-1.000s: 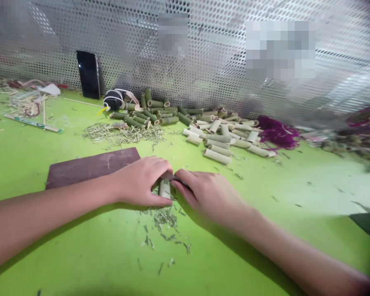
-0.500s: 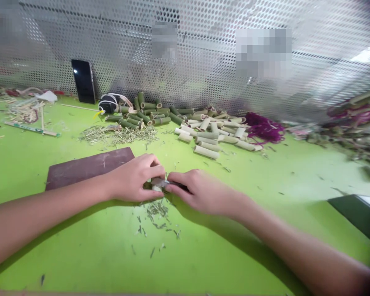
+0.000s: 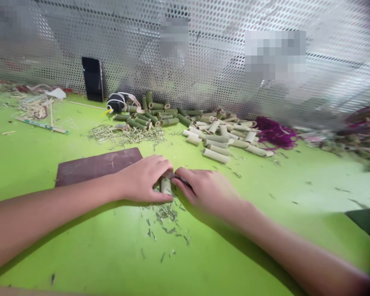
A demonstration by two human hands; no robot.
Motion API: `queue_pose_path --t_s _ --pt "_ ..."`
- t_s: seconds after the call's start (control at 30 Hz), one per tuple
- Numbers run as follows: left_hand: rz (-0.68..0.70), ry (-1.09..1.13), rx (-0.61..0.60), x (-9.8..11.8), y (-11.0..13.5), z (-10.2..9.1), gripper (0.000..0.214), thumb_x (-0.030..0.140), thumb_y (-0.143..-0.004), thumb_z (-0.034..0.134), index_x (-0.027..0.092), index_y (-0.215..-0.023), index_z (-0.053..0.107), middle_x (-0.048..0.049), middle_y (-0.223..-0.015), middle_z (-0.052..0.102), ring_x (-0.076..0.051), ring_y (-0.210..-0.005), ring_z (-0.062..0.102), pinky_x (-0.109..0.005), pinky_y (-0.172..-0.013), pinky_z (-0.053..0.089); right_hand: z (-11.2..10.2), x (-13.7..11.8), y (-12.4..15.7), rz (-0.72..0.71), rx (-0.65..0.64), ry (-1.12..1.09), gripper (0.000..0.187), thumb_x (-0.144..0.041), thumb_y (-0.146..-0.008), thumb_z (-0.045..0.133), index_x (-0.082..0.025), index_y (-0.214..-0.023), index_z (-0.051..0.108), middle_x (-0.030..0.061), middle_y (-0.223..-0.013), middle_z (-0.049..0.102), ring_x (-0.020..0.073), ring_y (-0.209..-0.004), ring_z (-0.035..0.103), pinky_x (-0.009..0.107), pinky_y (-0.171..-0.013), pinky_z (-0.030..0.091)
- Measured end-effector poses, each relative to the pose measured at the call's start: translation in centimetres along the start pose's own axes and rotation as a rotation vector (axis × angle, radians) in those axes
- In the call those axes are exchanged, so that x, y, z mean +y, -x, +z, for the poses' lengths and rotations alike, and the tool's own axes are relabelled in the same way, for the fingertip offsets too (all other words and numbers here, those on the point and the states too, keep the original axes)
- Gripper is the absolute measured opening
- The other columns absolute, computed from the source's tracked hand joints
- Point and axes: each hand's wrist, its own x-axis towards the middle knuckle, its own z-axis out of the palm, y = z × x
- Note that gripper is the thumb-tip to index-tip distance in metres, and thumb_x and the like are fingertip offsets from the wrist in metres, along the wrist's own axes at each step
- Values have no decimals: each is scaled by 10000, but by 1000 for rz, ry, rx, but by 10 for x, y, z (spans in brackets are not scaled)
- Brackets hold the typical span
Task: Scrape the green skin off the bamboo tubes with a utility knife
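Observation:
My left hand (image 3: 146, 179) is closed around a short bamboo piece (image 3: 165, 187), thumb at its near end and fingers at its far end. The side that shows is pale. My right hand (image 3: 200, 187) grips a small knife (image 3: 182, 180) by its dark handle. The blade lies against the far part of the bamboo, partly hidden by my left fingers. Green shavings (image 3: 167, 213) are scattered on the table just below both hands. Behind my left wrist lies a flat brown board (image 3: 95, 166).
Cut bamboo pieces, green (image 3: 169, 121) and pale (image 3: 216, 155), are heaped at the back. A purple string bundle (image 3: 276, 133) sits beside them. A phone (image 3: 93, 80) leans on the perforated metal panel (image 3: 209, 90). Thin slivers (image 3: 126, 135) lie before the heap; a dark green object (image 3: 368, 222) is at right.
The knife blade has shifted toward the far end of the bamboo, and more of its pale side shows. The whole view has moved slightly, so things appear farther right.

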Motion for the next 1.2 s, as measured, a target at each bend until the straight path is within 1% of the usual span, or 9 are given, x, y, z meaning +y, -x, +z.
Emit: queue_pose_path --t_s 0.2,0.3,0.4,0.5,0.6,0.7,0.8,1.07,1.2 --pt "81 -88 17 -3 0 2 380 524 -895 695 199 -963 510 -65 -990 549 -234 -888 508 -373 -788 450 -2 5 0 -25 -93 -133 286 -316 -1065 450 -185 -969 685 27 -740 727 139 -541 591 267 -549 389" --pt "102 -86 14 -2 1 2 338 504 -914 680 204 -956 533 -66 -1002 544 -235 -896 515 -370 -786 448 -2 10 2 -52 -132 -233 306 -337 -1066 440 -188 -1007 701 32 -779 743 140 -571 614 267 -570 419" --pt "83 -36 10 -1 2 0 372 488 -912 686 206 -1124 568 -84 -1074 579 -260 -971 552 -398 -840 471 -1 10 4 -50 -118 -207 318 -347 -1071 426 -191 -1027 700 31 -775 739 144 -572 616 270 -570 415" --pt "14 28 13 1 2 -1 562 502 -874 712 218 -1314 510 -101 -1138 628 -285 -1023 586 -438 -896 493 0 8 5 -11 -51 -62 312 -338 -1073 423 -188 -988 682 28 -724 713 147 -541 587 275 -552 375" --pt "-28 51 24 1 1 -2 648 531 -834 733 225 -1349 487 -116 -1185 657 -302 -1046 607 -468 -929 499 1 5 2 -1 -11 18 308 -337 -1077 413 -189 -973 661 27 -717 699 147 -535 568 278 -547 342" --pt "-25 54 30 -1 -1 -3 659 568 -808 751 223 -1313 508 -112 -1166 673 -298 -1023 616 -463 -919 498 1 4 -1 -30 7 42 313 -348 -1076 405 -190 -952 645 28 -713 688 150 -546 558 278 -552 331" --pt "-22 57 22 -3 -3 -3 611 628 -793 752 202 -1184 556 -101 -1102 674 -280 -970 609 -428 -864 494 2 5 -2 -35 12 39 321 -353 -1073 408 -191 -927 644 23 -693 677 147 -536 544 273 -542 316" --pt "117 -66 55 -5 -5 2 407 599 -879 670 215 -931 548 -30 -897 610 -227 -846 542 -383 -815 441 -3 9 -4 -46 -62 -55 288 -315 -1061 440 -185 -998 689 35 -711 713 152 -540 583 263 -542 364" --pt "141 -57 48 -6 -3 2 362 559 -899 683 217 -989 606 -62 -1022 645 -250 -957 575 -397 -879 448 -7 14 0 -107 -122 -168 321 -347 -1066 429 -180 -979 689 28 -701 703 139 -537 571 266 -561 373"
